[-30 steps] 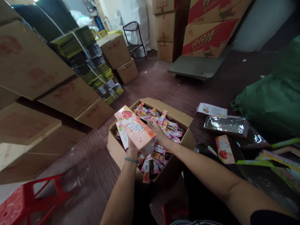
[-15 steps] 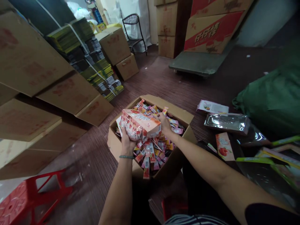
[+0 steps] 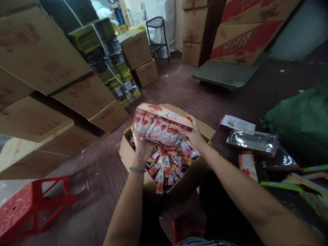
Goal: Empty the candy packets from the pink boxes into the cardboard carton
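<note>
The open carton (image 3: 126, 150) sat toward six o'clock, the pink package (image 3: 160, 127) tilted over its twelve o'clock half, gripped by the half-curled left hand (image 3: 143, 148) at seven and partly closed right hand (image 3: 196, 136) at four, above loose sachets (image 3: 167, 167).

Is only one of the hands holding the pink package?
No, the left hand and the right hand both hold the pink package.

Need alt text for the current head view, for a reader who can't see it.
A person's left hand and right hand hold a clear-sided box above an open carton heaped with small sachets. A red stool is at lower left of the picture, a green sack at far right.
</note>
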`<action>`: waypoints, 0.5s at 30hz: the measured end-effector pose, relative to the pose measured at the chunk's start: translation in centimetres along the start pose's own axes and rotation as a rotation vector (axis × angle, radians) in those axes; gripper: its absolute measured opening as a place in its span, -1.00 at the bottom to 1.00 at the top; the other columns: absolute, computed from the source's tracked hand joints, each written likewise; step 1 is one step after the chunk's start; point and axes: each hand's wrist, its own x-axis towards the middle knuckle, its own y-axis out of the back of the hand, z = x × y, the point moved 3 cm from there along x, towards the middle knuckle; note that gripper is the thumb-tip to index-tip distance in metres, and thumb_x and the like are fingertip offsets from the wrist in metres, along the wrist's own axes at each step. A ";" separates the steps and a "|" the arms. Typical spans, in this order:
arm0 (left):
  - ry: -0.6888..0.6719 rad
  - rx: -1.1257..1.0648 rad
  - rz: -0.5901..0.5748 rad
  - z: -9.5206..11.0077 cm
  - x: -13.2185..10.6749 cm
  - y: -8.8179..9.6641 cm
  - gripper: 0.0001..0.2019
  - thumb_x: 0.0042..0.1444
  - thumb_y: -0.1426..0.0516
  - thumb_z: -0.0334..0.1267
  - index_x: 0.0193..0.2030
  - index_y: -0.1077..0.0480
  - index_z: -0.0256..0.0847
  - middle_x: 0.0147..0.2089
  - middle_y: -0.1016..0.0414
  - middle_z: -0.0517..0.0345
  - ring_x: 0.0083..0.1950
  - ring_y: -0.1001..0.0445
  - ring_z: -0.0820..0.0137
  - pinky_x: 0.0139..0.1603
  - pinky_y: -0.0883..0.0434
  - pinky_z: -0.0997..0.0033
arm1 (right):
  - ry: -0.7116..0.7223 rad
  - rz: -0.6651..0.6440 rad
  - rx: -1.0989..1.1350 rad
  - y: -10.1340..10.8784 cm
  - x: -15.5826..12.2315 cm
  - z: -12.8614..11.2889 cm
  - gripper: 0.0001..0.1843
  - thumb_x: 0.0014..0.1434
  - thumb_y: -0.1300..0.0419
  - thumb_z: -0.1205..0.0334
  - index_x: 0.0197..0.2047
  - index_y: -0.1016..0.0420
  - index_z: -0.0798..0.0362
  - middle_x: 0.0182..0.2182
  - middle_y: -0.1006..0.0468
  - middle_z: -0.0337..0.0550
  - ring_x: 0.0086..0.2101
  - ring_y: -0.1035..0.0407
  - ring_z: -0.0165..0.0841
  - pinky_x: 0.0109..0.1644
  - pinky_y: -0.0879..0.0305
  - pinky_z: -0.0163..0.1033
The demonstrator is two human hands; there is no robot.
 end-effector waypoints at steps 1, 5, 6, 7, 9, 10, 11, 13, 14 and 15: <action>-0.004 0.013 0.035 0.7 0.2 0.7 -0.38 0.36 0.08 0.26 -0.03 -0.55 -0.24 -0.08 -0.64 -0.12 0.08 -0.59 0.10 0.16 -0.53 0.10 | 0.023 -0.049 -0.002 0.5 0.3 -0.3 0.07 -0.07 -0.49 -0.17 0.38 -0.11 -0.09 0.25 -0.33 0.01 0.20 -0.30 -0.10 0.38 -0.21 0.11; -0.115 0.019 0.081 2.0 1.2 2.0 -0.44 0.31 0.02 0.29 -0.06 -0.53 -0.15 -0.10 -0.65 0.01 0.14 -0.57 0.06 0.15 -0.53 -0.01 | 0.088 -0.125 -0.141 1.9 0.9 -1.0 0.17 -0.15 -0.56 -0.11 0.43 -0.11 -0.09 0.32 -0.25 0.02 0.26 -0.22 -0.04 0.45 -0.08 0.16; -0.131 0.030 0.052 1.7 1.4 1.8 -0.48 0.31 -0.02 0.26 -0.02 -0.53 -0.13 -0.05 -0.65 0.02 0.18 -0.54 0.06 0.18 -0.52 0.00 | 0.082 -0.122 -0.158 2.0 1.0 -1.0 0.22 -0.16 -0.55 -0.14 0.46 -0.08 -0.08 0.34 -0.23 0.03 0.28 -0.20 -0.02 0.46 -0.04 0.18; -0.149 0.045 0.025 1.4 1.7 1.5 -0.52 0.32 -0.04 0.21 0.01 -0.54 -0.13 0.00 -0.64 0.03 0.22 -0.51 0.06 0.20 -0.50 0.02 | 0.073 -0.121 -0.159 2.1 1.1 -0.9 0.25 -0.16 -0.54 -0.18 0.48 -0.05 -0.08 0.36 -0.21 0.03 0.29 -0.18 0.00 0.47 0.00 0.20; -0.209 0.086 -0.049 0.9 2.0 0.8 -0.56 0.32 -0.08 0.15 0.04 -0.54 -0.12 0.07 -0.63 0.03 0.29 -0.46 0.06 0.26 -0.47 0.05 | 0.072 -0.133 -0.143 2.0 1.5 -1.0 0.30 -0.16 -0.52 -0.25 0.51 0.00 -0.09 0.37 -0.20 0.01 0.31 -0.16 0.00 0.48 0.03 0.20; -0.259 0.102 -0.083 0.8 2.1 0.5 -0.57 0.30 -0.10 0.15 0.05 -0.55 -0.11 0.10 -0.62 0.05 0.32 -0.43 0.06 0.28 -0.45 0.06 | 0.087 -0.137 -0.137 2.0 1.6 -1.2 0.32 -0.16 -0.52 -0.26 0.51 0.02 -0.10 0.38 -0.19 -0.01 0.32 -0.14 0.00 0.49 0.04 0.19; -0.306 0.114 -0.113 0.9 2.1 0.2 -0.56 0.27 -0.12 0.16 0.06 -0.55 -0.10 0.12 -0.60 0.07 0.35 -0.40 0.07 0.31 -0.43 0.08 | 0.108 -0.138 -0.136 1.9 1.8 -1.4 0.34 -0.17 -0.52 -0.27 0.52 0.04 -0.12 0.39 -0.17 -0.03 0.34 -0.12 0.00 0.49 0.04 0.19; -0.372 0.133 -0.166 1.3 1.9 -0.1 -0.51 0.20 -0.18 0.21 0.08 -0.55 -0.08 0.17 -0.58 0.08 0.40 -0.34 0.08 0.34 -0.40 0.13 | 0.150 -0.138 -0.129 1.7 1.9 -1.8 0.33 -0.15 -0.51 -0.29 0.53 0.07 -0.16 0.42 -0.12 -0.07 0.36 -0.08 -0.01 0.49 0.01 0.18; -0.394 0.139 -0.188 1.6 1.7 -0.2 -0.47 0.16 -0.20 0.25 0.08 -0.55 -0.09 0.17 -0.58 0.07 0.41 -0.32 0.08 0.35 -0.40 0.14 | 0.167 -0.138 -0.122 1.6 1.9 -2.0 0.31 -0.12 -0.49 -0.30 0.53 0.08 -0.18 0.43 -0.10 -0.09 0.37 -0.07 -0.01 0.48 -0.01 0.19; -0.414 0.147 -0.206 1.9 1.5 -0.1 -0.44 0.13 -0.21 0.28 0.07 -0.55 -0.09 0.18 -0.57 0.05 0.42 -0.31 0.07 0.35 -0.40 0.13 | 0.180 -0.136 -0.114 1.5 2.0 -2.2 0.29 -0.09 -0.48 -0.31 0.54 0.09 -0.19 0.43 -0.10 -0.09 0.37 -0.07 -0.01 0.47 -0.04 0.20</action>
